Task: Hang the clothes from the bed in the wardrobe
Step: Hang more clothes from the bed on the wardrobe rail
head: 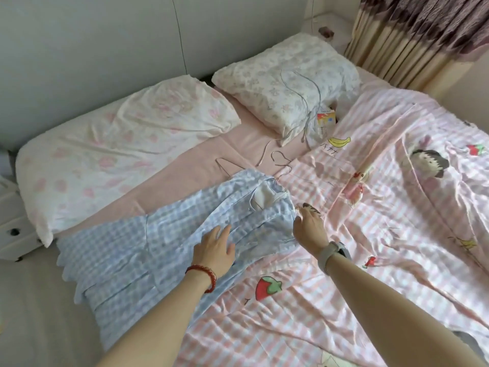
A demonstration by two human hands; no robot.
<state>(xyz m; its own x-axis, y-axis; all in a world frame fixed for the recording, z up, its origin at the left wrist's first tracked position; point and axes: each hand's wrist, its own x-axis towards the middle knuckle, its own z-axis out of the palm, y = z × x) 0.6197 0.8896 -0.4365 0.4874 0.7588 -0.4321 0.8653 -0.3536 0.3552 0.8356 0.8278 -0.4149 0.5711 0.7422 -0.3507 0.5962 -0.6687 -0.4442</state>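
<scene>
A blue-and-white checked dress [137, 250] lies spread across the bed, its neck end toward the pillows. A thin wire hanger [280, 161] pokes out of the neck end, and a second wire hanger [225, 165] lies on the pink sheet just left of it. My left hand [214, 247], with a red bead bracelet, rests flat on the dress with fingers straight. My right hand [308, 226], with a white watch on the wrist, has curled fingers at the dress's right edge; whether it pinches the cloth I cannot tell.
Two pillows [111, 144] [285, 80] lie at the head of the bed. More wire hangers [304, 107] rest on the right pillow beside a small box [326, 123]. A pink striped cartoon quilt [383, 207] covers the right half. A white nightstand [13, 223] stands at left, curtains [412, 41] at back right.
</scene>
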